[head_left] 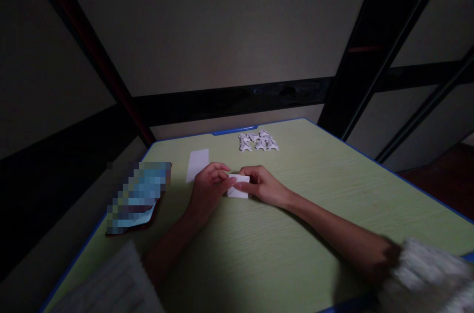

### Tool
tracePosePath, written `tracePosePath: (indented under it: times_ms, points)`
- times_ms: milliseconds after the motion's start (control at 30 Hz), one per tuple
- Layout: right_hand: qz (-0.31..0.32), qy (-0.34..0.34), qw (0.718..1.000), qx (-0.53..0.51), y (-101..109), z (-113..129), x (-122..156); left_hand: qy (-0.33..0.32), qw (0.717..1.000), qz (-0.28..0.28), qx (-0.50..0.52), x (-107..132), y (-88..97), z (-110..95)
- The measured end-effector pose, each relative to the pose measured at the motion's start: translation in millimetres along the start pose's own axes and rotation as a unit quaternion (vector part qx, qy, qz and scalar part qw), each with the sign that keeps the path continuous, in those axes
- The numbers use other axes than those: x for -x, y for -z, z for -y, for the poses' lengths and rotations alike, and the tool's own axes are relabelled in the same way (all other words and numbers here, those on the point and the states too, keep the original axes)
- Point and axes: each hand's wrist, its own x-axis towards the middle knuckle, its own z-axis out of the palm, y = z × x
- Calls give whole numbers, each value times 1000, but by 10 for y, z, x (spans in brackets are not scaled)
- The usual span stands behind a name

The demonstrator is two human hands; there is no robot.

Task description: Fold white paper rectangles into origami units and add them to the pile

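A small piece of folded white paper (239, 191) with diagonal crease lines is held up between my two hands over the middle of the table. My left hand (210, 184) pinches its left edge, thumb on the near face and the other fingers curled behind or above. From the other side, my right hand (264, 185) grips the paper with the thumb across its front and the fingers behind. Beyond my left hand lies a flat white paper sheet (198, 162). Several folded white paper figures (261, 142) with pointed tops stand grouped farther back.
The pale green table (333, 194) has a blue edge and a blue strip (235, 130) at its back. A phone-like object with a blurred screen (142, 197) and dark red border lies at the left. Dark-striped cabinet panels (237, 31) rise directly behind.
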Motion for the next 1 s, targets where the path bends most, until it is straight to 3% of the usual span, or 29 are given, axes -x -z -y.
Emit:
tracePosePath:
  times_ms: [300,433,500,667,867,1000]
  points:
    - [6,-19,999,-46,12,18,7,-5,999,33,2,-29,9,25]
    - [26,-12,998,-61,30,14,14,25,990,114,-81,0,2,18]
    - [33,-10,997,-64,31,26,20,10,983,132,-128,22,12,14]
    - [34,-8,996,-85,2,64,30,-64,980,79,-173,49,34,1]
    - [-18,4,990,-140,-30,54,8,18,996,64,-53,31,16,25]
    - [-69,47,979,-186,-36,34,-15,39,996,73,-14,33,12,22]
